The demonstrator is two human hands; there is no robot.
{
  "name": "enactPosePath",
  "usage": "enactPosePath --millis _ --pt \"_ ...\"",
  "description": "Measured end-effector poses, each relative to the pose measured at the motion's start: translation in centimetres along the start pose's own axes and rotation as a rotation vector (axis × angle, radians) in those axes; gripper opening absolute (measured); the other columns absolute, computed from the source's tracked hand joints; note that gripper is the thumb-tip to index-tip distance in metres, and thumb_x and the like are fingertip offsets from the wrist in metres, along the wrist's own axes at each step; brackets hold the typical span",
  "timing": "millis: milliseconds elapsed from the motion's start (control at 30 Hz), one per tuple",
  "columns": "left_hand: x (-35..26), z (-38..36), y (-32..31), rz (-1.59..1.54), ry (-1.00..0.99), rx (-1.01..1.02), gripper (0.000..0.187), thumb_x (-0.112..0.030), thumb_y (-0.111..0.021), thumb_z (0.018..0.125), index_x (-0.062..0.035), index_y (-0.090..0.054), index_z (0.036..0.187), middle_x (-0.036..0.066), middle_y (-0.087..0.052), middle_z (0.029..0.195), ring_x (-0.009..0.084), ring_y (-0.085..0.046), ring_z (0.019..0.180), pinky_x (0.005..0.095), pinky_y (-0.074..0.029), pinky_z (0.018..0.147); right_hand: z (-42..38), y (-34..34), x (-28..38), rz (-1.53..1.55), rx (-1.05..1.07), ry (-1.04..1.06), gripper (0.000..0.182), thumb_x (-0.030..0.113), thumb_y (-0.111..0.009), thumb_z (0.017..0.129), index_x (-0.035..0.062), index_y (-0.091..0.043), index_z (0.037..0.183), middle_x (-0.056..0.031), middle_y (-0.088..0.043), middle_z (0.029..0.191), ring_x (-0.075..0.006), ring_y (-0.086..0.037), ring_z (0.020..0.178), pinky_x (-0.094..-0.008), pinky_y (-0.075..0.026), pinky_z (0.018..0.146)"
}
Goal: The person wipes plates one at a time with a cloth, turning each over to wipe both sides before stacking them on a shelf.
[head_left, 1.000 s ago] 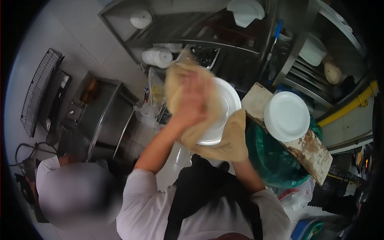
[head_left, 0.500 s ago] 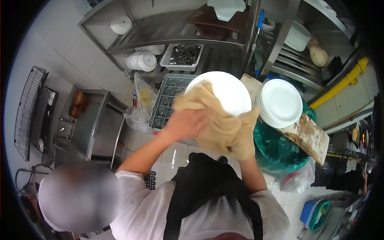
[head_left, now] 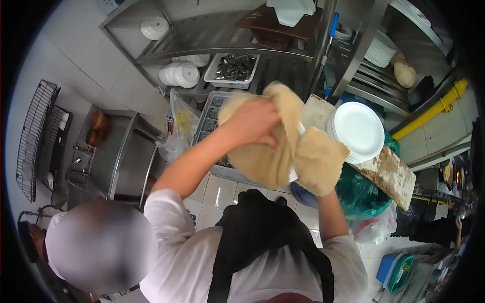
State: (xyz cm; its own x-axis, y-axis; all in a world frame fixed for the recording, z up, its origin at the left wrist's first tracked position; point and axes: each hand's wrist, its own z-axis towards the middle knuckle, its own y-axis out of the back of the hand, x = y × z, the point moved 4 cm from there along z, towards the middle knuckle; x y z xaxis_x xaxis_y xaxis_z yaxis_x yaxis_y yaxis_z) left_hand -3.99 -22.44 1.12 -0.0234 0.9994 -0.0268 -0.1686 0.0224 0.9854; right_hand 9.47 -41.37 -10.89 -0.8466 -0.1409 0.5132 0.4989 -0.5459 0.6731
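Nearest the camera, the person's white-sleeved arms rise in front of a black apron. The left hand (head_left: 255, 121) is clenched over a large tan cotton cloth (head_left: 262, 156), pressing it against a round white plate (head_left: 294, 174), of which only a thin edge shows between the folds. The right hand is wrapped inside the other end of the cloth, so its grip cannot be made out; that end bulges just right of the plate.

Just beyond, a stack of round white dinner plates (head_left: 358, 131) rests on a worn, rust-stained white board (head_left: 389, 174) laid across a bin lined with a green plastic bag (head_left: 361, 194). Behind the cloth sits a grey plastic compartment rack (head_left: 209, 121); its contents are too small to tell.

Farther back, on the steel shelving (head_left: 212, 38), a white perforated tray (head_left: 232, 68) holds metal cutlery, with white bowls stacked on their sides (head_left: 179, 74) beside it. At left stands a steel sink (head_left: 118, 156).
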Motion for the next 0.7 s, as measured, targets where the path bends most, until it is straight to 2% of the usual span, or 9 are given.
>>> enactPosePath --millis 33,133,233,300,400,467,567,633,700 --pt "-1.4 1.5 0.5 -0.129 -0.176 -0.013 0.046 -0.039 -0.087 0.065 -0.0098 -0.068 0.095 0.015 -0.07 0.108 0.032 -0.066 0.105 0.0488 -0.049 0.096 -0.9 -2.8 -2.7 0.102 -0.045 -0.011 0.051 0.016 -0.074 0.076 0.0049 -0.065 0.125 -0.0147 -0.068 0.112 -0.0376 -0.061 0.103 -0.0459 -0.048 0.089" --pt "-2.0 5.1 0.6 -0.413 -0.181 0.496 0.025 -0.02 -0.08 0.076 -0.0053 -0.076 0.096 0.019 -0.074 0.09 0.0407 -0.07 0.087 0.0461 -0.056 0.079 2.2 -1.5 0.4 -0.18 -0.008 0.056 0.044 0.017 -0.072 0.08 0.004 -0.066 0.122 -0.015 -0.067 0.105 -0.0372 -0.061 0.097 -0.0479 -0.048 0.086" --pt "3.2 3.2 2.0 -0.699 0.026 0.087 0.029 -0.019 -0.072 0.087 -0.0041 -0.074 0.112 0.019 -0.076 0.101 0.0353 -0.073 0.091 0.0424 -0.057 0.084 6.4 3.1 2.6 -0.069 -0.141 -0.429 0.034 0.018 -0.066 0.086 0.0024 -0.065 0.116 -0.0154 -0.064 0.107 -0.0365 -0.059 0.099 -0.0472 -0.047 0.089" --pt "2.7 1.0 -1.2 -1.096 0.475 -0.354 0.031 -0.021 -0.067 0.094 -0.0006 -0.071 0.117 0.018 -0.075 0.108 0.0299 -0.072 0.098 0.0403 -0.055 0.089 4.9 3.8 1.9 0.03 -0.331 -0.545 0.027 0.018 -0.062 0.086 0.0021 -0.064 0.108 -0.0166 -0.062 0.104 -0.0374 -0.058 0.099 -0.0471 -0.046 0.089" --pt "-0.8 -3.3 -11.7 -1.201 0.926 -0.903 0.036 -0.017 -0.061 0.1 0.0047 -0.062 0.129 0.013 -0.071 0.122 0.0224 -0.066 0.112 0.0376 -0.051 0.098 0.8 -1.1 0.4 -0.361 -0.478 -0.18 0.03 0.026 -0.064 0.076 0.0028 -0.061 0.095 -0.0186 -0.058 0.092 -0.0397 -0.057 0.092 -0.0478 -0.044 0.084" --pt "-4.8 -3.5 -15.6 -1.705 1.091 -1.204 0.036 -0.011 -0.06 0.1 0.0031 -0.059 0.134 0.014 -0.069 0.128 0.0237 -0.065 0.117 0.0375 -0.048 0.103 1.0 -3.7 0.1 -0.648 -0.364 -0.124 0.039 0.035 -0.069 0.067 0.004 -0.059 0.088 -0.0184 -0.054 0.085 -0.0399 -0.056 0.089 -0.0476 -0.043 0.081" --pt "1.5 -5.6 -11.6 -1.433 0.889 -0.294 0.042 -0.003 -0.059 0.096 0.0026 -0.056 0.137 0.014 -0.068 0.129 0.0229 -0.064 0.118 0.0367 -0.049 0.102 3.6 0.9 2.4 -0.44 -0.185 -0.1 0.025 0.028 -0.066 0.073 0.0068 -0.061 0.084 -0.016 -0.057 0.083 -0.0383 -0.056 0.087 -0.048 -0.043 0.081" --pt "5.0 -5.1 -6.2 -1.343 0.586 -0.071 0.038 0.002 -0.059 0.086 0.0024 -0.066 0.124 0.012 -0.075 0.112 0.0232 -0.072 0.103 0.0359 -0.057 0.089 5.5 3.9 2.3 -0.234 -0.145 -0.016 0.019 0.025 -0.066 0.076 0.0085 -0.064 0.085 -0.0146 -0.059 0.086 -0.0371 -0.056 0.088 -0.0474 -0.044 0.083" --pt "5.3 -4.2 -4.3 -1.401 0.67 -0.304 0.029 -0.004 -0.058 0.093 0.0026 -0.067 0.12 0.011 -0.075 0.104 0.0236 -0.072 0.097 0.0363 -0.057 0.089 5.4 3.9 2.0 -0.248 -0.236 -0.029 0.021 0.023 -0.065 0.083 0.0078 -0.064 0.097 -0.0151 -0.059 0.097 -0.0352 -0.056 0.095 -0.0453 -0.045 0.088"
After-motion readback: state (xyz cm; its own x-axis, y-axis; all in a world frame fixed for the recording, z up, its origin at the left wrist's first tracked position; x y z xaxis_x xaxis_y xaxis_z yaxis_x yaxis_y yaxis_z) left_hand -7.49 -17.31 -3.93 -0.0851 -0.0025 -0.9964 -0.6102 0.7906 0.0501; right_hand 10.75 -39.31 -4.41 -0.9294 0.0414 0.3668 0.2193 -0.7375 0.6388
